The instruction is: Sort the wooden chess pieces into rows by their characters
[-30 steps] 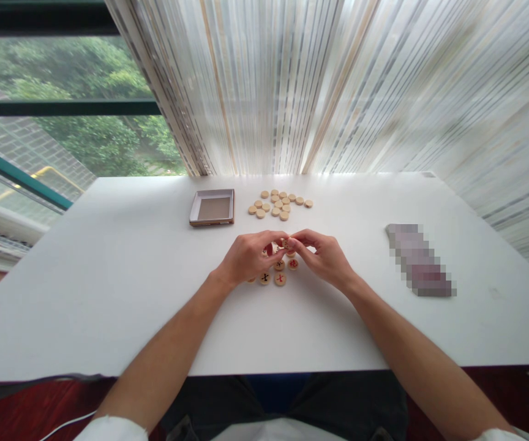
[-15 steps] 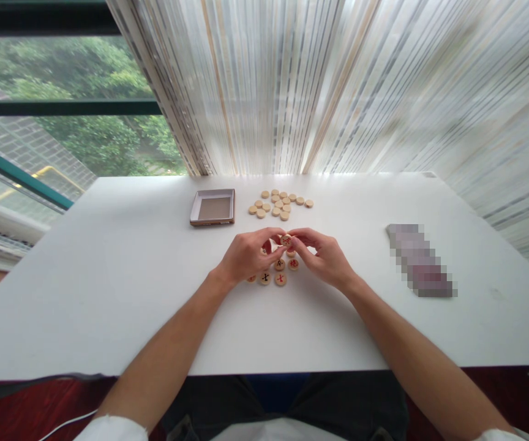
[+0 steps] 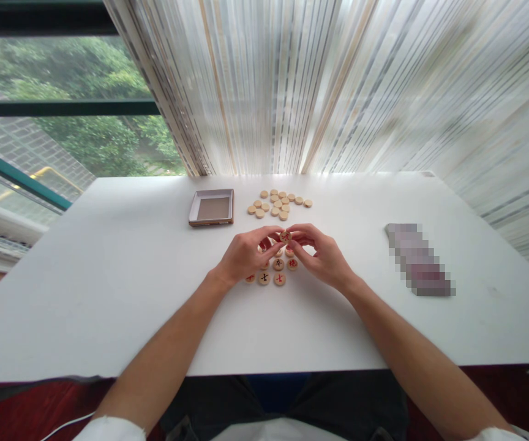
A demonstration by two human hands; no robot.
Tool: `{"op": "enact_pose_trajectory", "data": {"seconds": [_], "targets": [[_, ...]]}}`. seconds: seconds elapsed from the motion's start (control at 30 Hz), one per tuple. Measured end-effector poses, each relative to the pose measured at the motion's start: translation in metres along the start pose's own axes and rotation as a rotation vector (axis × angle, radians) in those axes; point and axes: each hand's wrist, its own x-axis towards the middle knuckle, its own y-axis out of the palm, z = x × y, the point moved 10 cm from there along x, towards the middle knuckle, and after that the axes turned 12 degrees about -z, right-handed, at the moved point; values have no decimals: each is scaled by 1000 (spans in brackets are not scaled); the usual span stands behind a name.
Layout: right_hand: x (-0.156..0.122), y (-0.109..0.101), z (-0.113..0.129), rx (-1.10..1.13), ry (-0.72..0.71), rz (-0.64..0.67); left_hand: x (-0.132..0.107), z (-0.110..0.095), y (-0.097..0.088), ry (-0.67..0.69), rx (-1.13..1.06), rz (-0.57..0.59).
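Note:
Between the fingertips of both hands is a round wooden Chinese chess piece [image 3: 285, 236], its marked face toward me. My left hand [image 3: 251, 250] pinches it from the left, and my right hand [image 3: 316, 246] grips its right edge with thumb and fingers. Below them on the table lie rows of face-up pieces, among them a black-marked piece [image 3: 278, 264], a red-marked piece [image 3: 292, 264] and another black-marked piece [image 3: 264, 278] in the nearest row. My left hand covers part of these rows. Farther back is a loose group of blank-side-up pieces [image 3: 278, 204].
A shallow open box [image 3: 191, 215] sits at the back left of the white table [image 3: 108, 275]. On the right lies a blurred-out, pixelated object [image 3: 420, 260]. A striped string curtain [image 3: 264, 92] hangs behind the table, with a window [image 3: 85, 73] at the left.
The held piece has risen slightly and turned a little in my fingers. Both hands keep their pinch on it. The view has shifted very slightly.

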Motion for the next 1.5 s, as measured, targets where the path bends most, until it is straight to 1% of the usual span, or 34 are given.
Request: {"op": "enact_pose_trajectory", "data": {"seconds": [0.13, 0.33, 0.47, 0.67, 0.87, 1.0, 1.1, 1.5], "targets": [[0, -2, -2, -9, -1, -13, 1, 1, 0, -25, -45, -9], [1, -3, 0, -10, -11, -23, 2, 8, 3, -144, -212, 0], [1, -3, 3, 8, -26, -27, 2, 12, 4, -201, -274, 5], [-1, 1, 8, -10, -82, 6, 0, 14, 7, -245, -308, 26], [-2, 1, 13, -102, -160, 3, -3, 19, 10, -296, -315, 45], [-3, 3, 16, -108, -208, 6, -3, 20, 12, -332, -302, 64], [-4, 4, 15, -127, -224, 12, -3, 18, 11, -322, -278, 72], [-7, 6, 17, -171, -271, 18, -3, 12, 6, -209, -73, 51]]}}
